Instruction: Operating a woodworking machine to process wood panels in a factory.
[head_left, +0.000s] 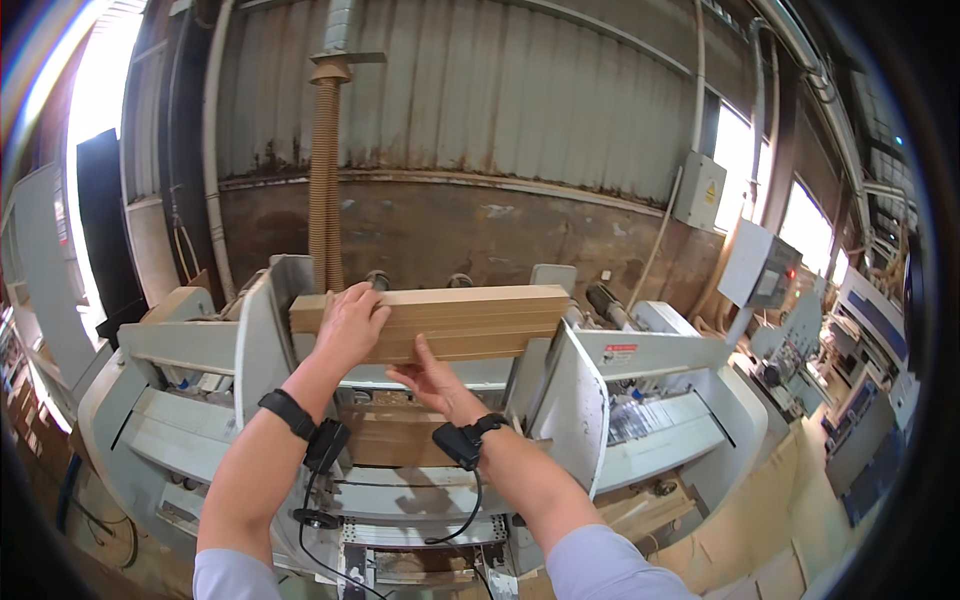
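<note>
A stack of light wooden boards [470,320] is held up at chest height above a grey-white woodworking machine [200,400]. My left hand [348,325] lies flat over the stack's near face at its left end, fingers reaching its top edge. My right hand [432,380] supports the stack from below near the middle, thumb pressed on the front face. Both wrists wear black bands with cables hanging down. More wooden boards [390,435] lie in the machine's feed channel right under the stack.
A ribbed dust hose [324,180] rises behind the machine along a corrugated metal wall. A grey electrical box [698,190] hangs on the wall at right. A control panel [765,268] and other machines stand to the right. Wood offcuts [640,510] lie at lower right.
</note>
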